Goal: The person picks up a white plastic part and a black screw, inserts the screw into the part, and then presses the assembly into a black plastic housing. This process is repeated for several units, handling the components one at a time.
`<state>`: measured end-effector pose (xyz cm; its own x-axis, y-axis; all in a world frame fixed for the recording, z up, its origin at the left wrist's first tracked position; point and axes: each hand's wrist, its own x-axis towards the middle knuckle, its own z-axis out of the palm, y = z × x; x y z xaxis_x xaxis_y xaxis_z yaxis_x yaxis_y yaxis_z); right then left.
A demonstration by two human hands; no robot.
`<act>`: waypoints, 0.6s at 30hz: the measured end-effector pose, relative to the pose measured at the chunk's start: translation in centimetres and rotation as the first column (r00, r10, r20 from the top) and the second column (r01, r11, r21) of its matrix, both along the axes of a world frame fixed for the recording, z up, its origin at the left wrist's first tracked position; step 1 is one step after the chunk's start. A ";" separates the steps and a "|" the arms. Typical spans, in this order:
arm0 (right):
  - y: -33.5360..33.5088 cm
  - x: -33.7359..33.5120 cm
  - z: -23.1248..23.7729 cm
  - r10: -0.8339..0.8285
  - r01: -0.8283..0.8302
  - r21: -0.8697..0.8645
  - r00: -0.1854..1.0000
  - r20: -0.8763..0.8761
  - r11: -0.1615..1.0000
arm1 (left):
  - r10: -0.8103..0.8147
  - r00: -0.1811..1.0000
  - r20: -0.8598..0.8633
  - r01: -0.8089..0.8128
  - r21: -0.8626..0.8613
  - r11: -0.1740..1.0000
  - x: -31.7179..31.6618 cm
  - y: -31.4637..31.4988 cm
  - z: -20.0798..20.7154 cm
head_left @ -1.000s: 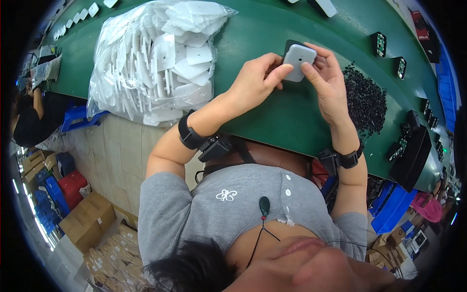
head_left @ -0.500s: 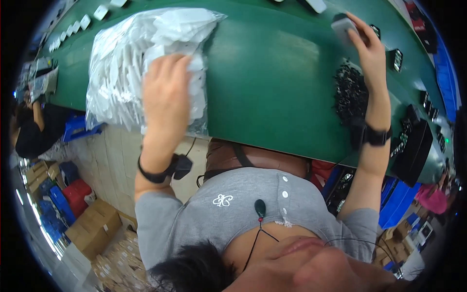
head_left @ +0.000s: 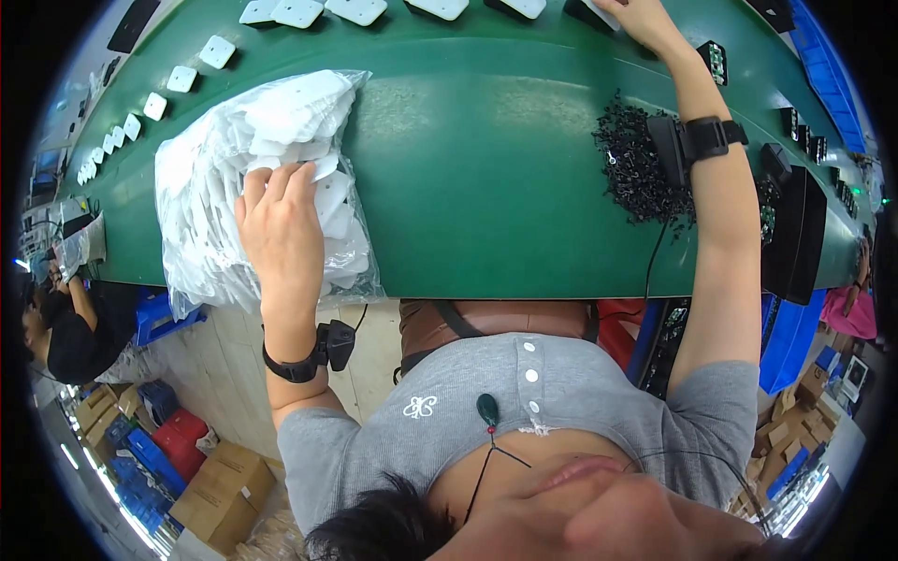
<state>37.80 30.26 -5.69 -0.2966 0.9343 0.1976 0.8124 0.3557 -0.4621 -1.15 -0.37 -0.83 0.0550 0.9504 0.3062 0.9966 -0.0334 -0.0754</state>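
My left hand (head_left: pixel 281 224) reaches into a clear plastic bag (head_left: pixel 178 271) packed with thin white plastic plates (head_left: pixel 299 92). Its fingers are bent and closed at the edge of one plate (head_left: pixel 325 168). At the far right, my right hand (head_left: pixel 645 21) is stretched out to the top rim of the view, where its fingertips hold a black housing with a pale top (head_left: pixel 589 13). Part of that hand and housing is cut off by the frame. Beneath my right forearm lies a heap of small black parts (head_left: pixel 631 173).
White-topped housings (head_left: pixel 357 9) form a curved row along the far side of the green table (head_left: pixel 477 187). Open black housings with circuit boards (head_left: pixel 714 62) stand at the right, near a black box (head_left: pixel 800 238). Co-workers sit at both sides; cartons (head_left: pixel 223 496) lie on the floor.
My right hand has carried the housing farther away, toward the row. My left hand has settled on the plates. The view has shifted, showing more of the far row.
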 end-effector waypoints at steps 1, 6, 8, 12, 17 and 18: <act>-0.7 -0.2 0.0 -0.017 0.009 0.227 0.999 0.033 0.974 | -0.008 1.000 -0.001 0.008 0.000 1.000 0.0 0.0 0.1; -12.0 -0.8 5.6 0.042 -0.046 0.059 0.997 0.064 0.997 | -0.046 0.984 0.174 0.032 0.082 0.996 0.2 -0.8 1.5; -17.2 -0.9 6.6 0.087 -0.093 0.030 0.983 0.163 0.995 | -0.072 0.961 0.268 0.045 0.107 0.993 1.2 -0.9 2.4; -22.8 0.0 5.2 0.116 -0.129 0.038 0.961 0.251 0.991 | -0.126 0.733 0.669 0.118 0.057 0.991 4.5 0.0 2.8; -23.5 0.1 2.8 0.077 -0.103 0.141 0.981 0.178 0.985 | -0.173 0.480 0.860 0.263 0.047 0.964 9.1 1.8 1.2; -23.4 -0.1 2.5 0.077 -0.103 0.143 0.982 0.173 0.984 | -0.244 0.463 0.852 0.333 0.088 0.939 9.9 2.2 0.9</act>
<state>37.75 6.90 -3.22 -0.4186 0.8655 0.2752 0.8347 0.4860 -0.2589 8.76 1.86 0.03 0.0908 0.9533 0.2879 0.5118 -0.2927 0.8077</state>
